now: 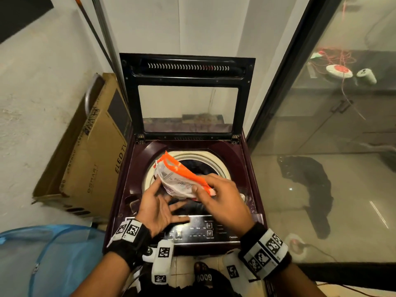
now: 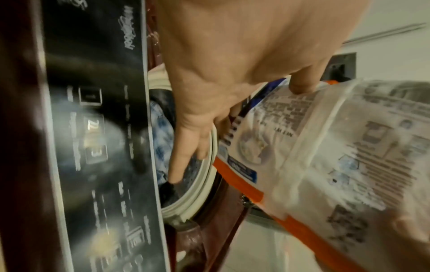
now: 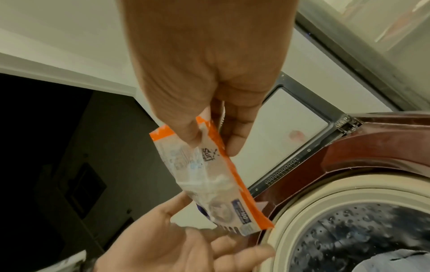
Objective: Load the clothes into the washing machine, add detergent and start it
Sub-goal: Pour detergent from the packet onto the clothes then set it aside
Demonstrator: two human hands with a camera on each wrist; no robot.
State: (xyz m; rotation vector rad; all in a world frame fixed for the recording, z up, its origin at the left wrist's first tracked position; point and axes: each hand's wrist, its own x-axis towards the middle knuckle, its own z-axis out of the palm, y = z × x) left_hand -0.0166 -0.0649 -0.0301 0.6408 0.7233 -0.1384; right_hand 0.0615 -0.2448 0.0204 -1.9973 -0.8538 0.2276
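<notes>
A detergent sachet (image 1: 182, 179) is being pinched at its near, orange-edged end between the thumb and fingers of the right hand (image 1: 220, 202), above the open washing machine (image 1: 128, 168). From that pinch the sachet's long axis is running away from the person and slightly leftward, its far orange end (image 1: 169, 161) being carried out over the cream rim of the drum (image 1: 216, 162). The left hand (image 1: 159, 207) is being held just below and to the left of the pinch, palm up and fingers spread and relaxed, gripping nothing; in the left wrist view one of its fingers (image 2: 302, 86) is being pressed against the printed underside of the sachet (image 2: 325, 147), so the pouch is being supported rather than held there. The drum opening is lying directly beneath and beyond the grip, and clothes (image 3: 395, 261) are lying inside it, pale blue fabric being visible in the right wrist view. Whether the sachet is already torn open is not being shown clearly; the far end appears parted, but the picture is too soft there to be sure. The left hand is the nearer one to the free middle and far end, so a tear or a tilt toward the drum is judged to be its work. The control panel (image 1: 205, 230) is lying on the near side of both hands, below the wrists, and is not being touched.
</notes>
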